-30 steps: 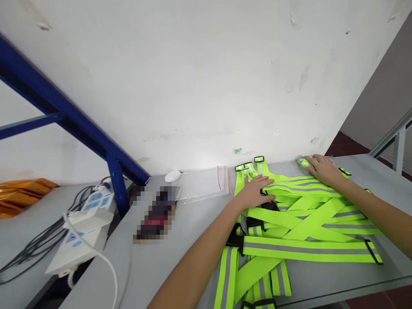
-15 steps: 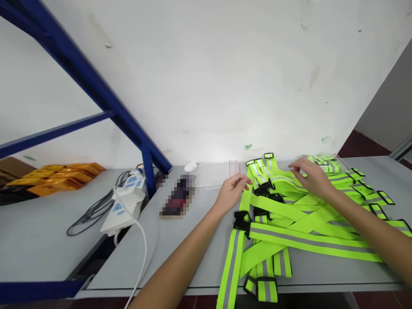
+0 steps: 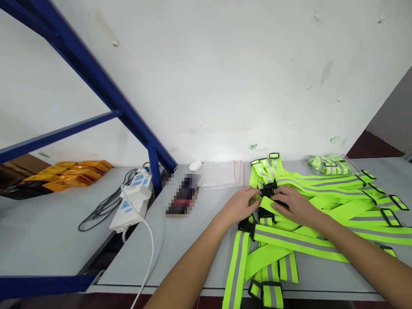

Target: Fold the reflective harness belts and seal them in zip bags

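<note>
A pile of neon-yellow reflective vest straps (image 3: 322,214) with grey bands and black buckles covers the right half of the grey table (image 3: 180,253). My left hand (image 3: 240,205) grips a strap at the pile's left edge, fingers curled over it. My right hand (image 3: 292,205) lies on the same strap just to the right, fingers bent and pressing down beside a black buckle (image 3: 268,189). The two hands almost touch.
A clear zip bag (image 3: 222,175) and a white mouse (image 3: 195,165) lie by the wall. A bagged vest (image 3: 328,164) sits at the back right. A dark blurred item (image 3: 183,199), power strips (image 3: 131,201) with cables and orange packs (image 3: 71,174) lie to the left by a blue frame (image 3: 154,171).
Both hands have come together on a strap at the pile's left side; the right hand moved left from the bagged vest, and the left hand moved back onto the straps.
</note>
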The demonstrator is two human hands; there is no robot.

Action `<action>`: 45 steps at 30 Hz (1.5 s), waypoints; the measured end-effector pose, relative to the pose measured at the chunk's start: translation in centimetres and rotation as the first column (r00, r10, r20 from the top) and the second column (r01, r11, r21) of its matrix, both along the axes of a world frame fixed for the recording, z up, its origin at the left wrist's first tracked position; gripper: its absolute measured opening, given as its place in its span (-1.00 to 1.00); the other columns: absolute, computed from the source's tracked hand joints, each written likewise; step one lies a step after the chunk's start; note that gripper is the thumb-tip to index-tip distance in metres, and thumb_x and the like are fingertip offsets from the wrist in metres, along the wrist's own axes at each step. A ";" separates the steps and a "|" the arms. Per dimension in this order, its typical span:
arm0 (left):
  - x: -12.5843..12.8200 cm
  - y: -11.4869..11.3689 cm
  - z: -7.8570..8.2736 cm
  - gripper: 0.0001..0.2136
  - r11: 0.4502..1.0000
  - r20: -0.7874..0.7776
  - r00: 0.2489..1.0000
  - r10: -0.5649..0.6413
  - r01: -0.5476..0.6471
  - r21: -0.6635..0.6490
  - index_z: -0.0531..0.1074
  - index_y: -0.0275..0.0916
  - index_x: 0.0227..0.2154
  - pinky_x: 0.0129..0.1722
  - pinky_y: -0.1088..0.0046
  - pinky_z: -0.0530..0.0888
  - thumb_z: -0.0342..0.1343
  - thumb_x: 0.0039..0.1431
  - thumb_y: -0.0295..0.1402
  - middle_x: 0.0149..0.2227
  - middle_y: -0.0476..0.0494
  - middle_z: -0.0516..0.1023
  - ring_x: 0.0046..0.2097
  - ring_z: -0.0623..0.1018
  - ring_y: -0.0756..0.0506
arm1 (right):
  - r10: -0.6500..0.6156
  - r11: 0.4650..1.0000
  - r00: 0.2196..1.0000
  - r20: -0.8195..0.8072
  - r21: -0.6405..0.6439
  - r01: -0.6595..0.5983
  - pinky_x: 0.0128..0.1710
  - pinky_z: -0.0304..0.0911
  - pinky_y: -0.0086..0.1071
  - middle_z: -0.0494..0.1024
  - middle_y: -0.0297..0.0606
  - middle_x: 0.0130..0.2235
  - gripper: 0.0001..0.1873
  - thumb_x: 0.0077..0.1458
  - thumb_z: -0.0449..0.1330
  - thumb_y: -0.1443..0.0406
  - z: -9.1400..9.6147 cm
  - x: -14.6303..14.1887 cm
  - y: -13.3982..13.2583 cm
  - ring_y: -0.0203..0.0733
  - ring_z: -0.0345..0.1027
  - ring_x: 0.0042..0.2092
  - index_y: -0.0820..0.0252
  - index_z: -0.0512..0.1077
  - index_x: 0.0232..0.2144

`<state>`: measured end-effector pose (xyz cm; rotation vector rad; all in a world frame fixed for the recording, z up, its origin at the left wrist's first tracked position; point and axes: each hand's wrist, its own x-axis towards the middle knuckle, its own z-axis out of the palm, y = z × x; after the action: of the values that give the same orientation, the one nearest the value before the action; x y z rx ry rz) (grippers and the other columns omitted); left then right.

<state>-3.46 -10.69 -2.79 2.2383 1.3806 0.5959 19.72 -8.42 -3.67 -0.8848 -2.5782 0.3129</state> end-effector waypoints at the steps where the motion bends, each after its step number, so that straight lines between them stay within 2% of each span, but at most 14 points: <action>1: 0.0 0.0 0.0 -0.74 1.000 -0.006 1.000 -0.004 0.004 -0.004 0.43 -0.19 -0.12 -0.29 0.43 0.37 -0.06 0.24 -0.25 -0.29 -0.11 0.47 -0.25 0.47 -0.10 | -0.003 1.000 1.000 -0.004 -0.010 0.003 -0.13 0.30 -0.17 0.48 -0.11 -0.18 -0.73 0.26 0.05 0.17 0.1 0.1 -0.1 -0.07 0.35 -0.12 0.19 0.46 -0.17; 10: 0.0 0.1 0.3 -0.74 0.999 -0.063 0.997 -0.039 0.039 -0.016 0.42 -0.16 -0.12 -0.28 0.41 0.36 -0.07 0.25 -0.21 -0.28 -0.09 0.45 -0.24 0.46 -0.10 | 0.051 0.996 0.988 -0.145 -0.067 -0.062 -0.14 0.26 -0.22 0.42 -0.11 -0.15 -0.82 0.19 0.14 0.16 0.2 0.6 -0.4 -0.06 0.29 -0.08 0.15 0.34 -0.35; 14: -0.3 0.1 0.3 -0.69 0.998 -0.047 0.998 -0.039 0.037 -0.045 0.39 -0.15 -0.07 -0.28 0.42 0.36 0.00 0.20 -0.14 -0.26 -0.08 0.44 -0.24 0.46 -0.10 | 0.000 0.987 0.990 -0.139 -0.162 -0.023 -0.25 0.22 -0.28 0.42 -0.21 -0.30 -0.74 0.23 0.08 0.12 1.2 1.1 -1.0 -0.14 0.30 -0.23 0.13 0.23 -0.43; 16: -0.4 0.1 0.2 -0.66 0.998 -0.040 0.999 -0.028 0.025 -0.063 0.38 -0.14 -0.05 -0.28 0.42 0.35 0.02 0.18 -0.12 -0.25 -0.08 0.45 -0.25 0.46 -0.10 | -0.082 0.955 0.994 -0.071 -0.292 0.057 -0.38 0.16 -0.34 0.39 -0.29 -0.41 -0.71 0.26 0.00 0.09 2.2 1.5 -1.3 -0.20 0.26 -0.37 0.12 0.21 -0.43; 18: -0.4 0.1 0.1 -0.66 0.997 -0.043 0.999 -0.022 0.019 -0.071 0.39 -0.13 -0.05 -0.28 0.42 0.35 0.02 0.18 -0.10 -0.25 -0.07 0.45 -0.25 0.46 -0.10 | -0.131 0.893 0.991 0.008 -0.433 0.121 -0.46 0.09 -0.38 0.38 -0.35 -0.46 -0.71 0.26 -0.02 0.05 3.3 2.1 -1.6 -0.24 0.21 -0.45 0.11 0.23 -0.36; 21: -0.3 0.2 -0.1 -0.66 0.998 -0.053 0.998 -0.018 0.014 -0.065 0.41 -0.14 -0.08 -0.28 0.41 0.35 0.01 0.18 -0.09 -0.26 -0.07 0.45 -0.26 0.46 -0.10 | -0.112 0.803 0.986 0.124 -0.574 0.163 -0.52 0.02 -0.41 0.37 -0.44 -0.52 -0.67 0.19 0.05 -0.01 4.9 3.3 -2.1 -0.25 0.18 -0.51 0.07 0.26 -0.15; 23: -0.3 0.3 -0.2 -0.67 0.998 -0.061 0.998 -0.013 0.009 -0.059 0.42 -0.14 -0.10 -0.28 0.41 0.35 0.00 0.19 -0.08 -0.28 -0.08 0.44 -0.27 0.46 -0.10 | -0.084 0.777 0.976 0.200 -0.601 0.190 -0.54 -0.01 -0.42 0.38 -0.45 -0.51 -0.58 0.11 0.14 -0.02 5.6 4.4 -2.5 -0.24 0.20 -0.51 0.04 0.26 -0.07; 26: -0.3 0.5 -0.4 -0.69 0.997 -0.053 0.999 -0.014 0.010 -0.074 0.42 -0.14 -0.11 -0.27 0.40 0.36 -0.02 0.21 -0.10 -0.28 -0.08 0.44 -0.26 0.46 -0.10 | -0.078 0.800 0.957 0.281 -0.555 0.228 -0.52 0.02 -0.42 0.44 -0.38 -0.38 -0.57 0.00 0.25 0.05 5.9 6.6 -3.1 -0.20 0.29 -0.43 0.00 0.34 -0.09; 31: -0.2 0.8 -1.0 -0.70 0.994 -0.014 1.000 -0.007 0.005 -0.109 0.41 -0.16 -0.11 -0.18 0.34 0.37 -0.05 0.24 -0.12 -0.20 -0.13 0.44 -0.19 0.45 -0.14 | -0.100 0.832 0.953 0.287 -0.501 0.238 -0.53 0.12 -0.38 0.50 -0.31 -0.39 -0.91 0.03 0.18 0.22 5.2 11.5 -3.3 -0.14 0.37 -0.41 0.06 0.42 -0.37; 34: -0.1 1.0 -1.5 -0.71 0.995 -0.043 0.999 -0.002 -0.002 -0.095 0.40 -0.16 -0.11 -0.16 0.30 0.36 -0.05 0.24 -0.13 -0.20 -0.14 0.42 -0.15 0.44 -0.17 | -0.091 0.843 0.968 0.233 -0.500 0.199 -0.55 0.20 -0.35 0.52 -0.30 -0.44 -0.87 0.08 0.13 0.21 5.4 14.6 -3.4 -0.13 0.39 -0.47 0.05 0.45 -0.44; 37: 0.1 1.1 -1.9 -0.71 0.998 -0.069 0.998 0.003 -0.007 -0.063 0.39 -0.16 -0.10 -0.12 0.28 0.36 -0.06 0.25 -0.15 -0.19 -0.15 0.41 -0.13 0.43 -0.19 | -0.181 0.818 0.930 0.319 -0.476 0.323 -0.58 0.18 -0.34 0.52 -0.31 -0.48 -0.84 0.08 0.14 0.14 6.2 17.1 -3.4 -0.12 0.37 -0.50 0.03 0.45 -0.44; 40: 0.3 1.1 -2.1 -0.71 1.000 -0.084 0.996 0.003 -0.005 -0.028 0.38 -0.16 -0.11 -0.11 0.27 0.35 -0.10 0.26 -0.15 -0.19 -0.16 0.41 -0.11 0.43 -0.19 | -0.316 0.829 0.857 0.407 -0.321 0.458 -0.48 0.22 -0.30 0.52 -0.28 -0.46 -0.72 0.10 0.13 0.01 6.3 18.9 -3.1 -0.05 0.40 -0.41 0.05 0.45 -0.39; 43: 0.4 1.1 -2.0 -0.71 1.000 -0.110 0.994 0.002 -0.003 -0.010 0.37 -0.17 -0.11 -0.11 0.27 0.35 -0.12 0.28 -0.15 -0.18 -0.17 0.41 -0.10 0.44 -0.20 | -0.405 0.889 0.842 0.356 -0.063 0.454 -0.14 0.23 -0.11 0.55 -0.19 -0.33 -0.64 0.17 0.06 -0.01 4.8 20.3 -2.6 0.00 0.41 -0.25 0.12 0.45 -0.33; 45: 0.5 1.0 -1.7 -0.70 1.000 -0.124 0.992 0.002 -0.003 -0.009 0.37 -0.18 -0.11 -0.10 0.27 0.35 -0.14 0.28 -0.15 -0.18 -0.18 0.41 -0.10 0.44 -0.21 | -0.430 0.900 0.854 0.293 0.061 0.432 -0.06 0.18 -0.04 0.53 -0.13 -0.23 -0.61 0.22 0.00 0.02 3.1 21.0 -2.4 0.03 0.38 -0.15 0.15 0.46 -0.29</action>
<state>-2.98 -9.65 -4.54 2.3003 1.4429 0.4564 40.76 -10.80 -0.55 -1.5846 -2.5371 0.0556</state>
